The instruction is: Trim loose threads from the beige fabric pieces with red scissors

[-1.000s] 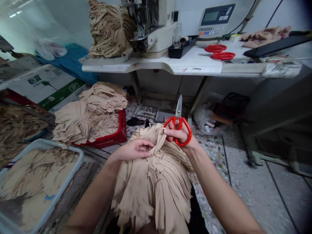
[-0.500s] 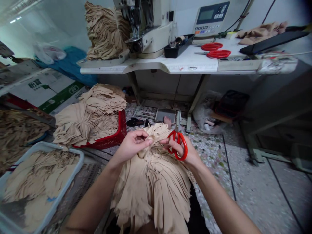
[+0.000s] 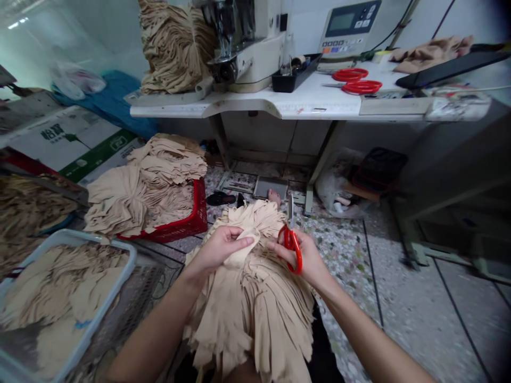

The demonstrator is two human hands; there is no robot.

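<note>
Across my lap lies a large bundle of beige fabric pieces [image 3: 275, 308], gathered at the middle and fanning out toward me. My left hand [image 3: 221, 247] pinches a beige fabric piece [image 3: 243, 250] between thumb and fingers, over the gathered part. Red-handled scissors [image 3: 291, 242] hang on my right hand [image 3: 305, 255], their blades pointing up and away from me. The thumb and index finger of that hand reach toward the fabric; whether they touch it I cannot tell.
Ahead stands a sewing machine [image 3: 255, 58] on a white table [image 3: 311, 109], with two more red scissors [image 3: 359, 86]. At left are a red basket [image 3: 199, 207] heaped with fabric and a pale plastic bin [image 3: 130, 255] of pieces. A bare foot [image 3: 274, 196] shows beneath the table.
My left hand has shifted slightly right and down, and more of the pinched piece shows flat. My right hand has turned and dropped a little, tilting the scissors.
</note>
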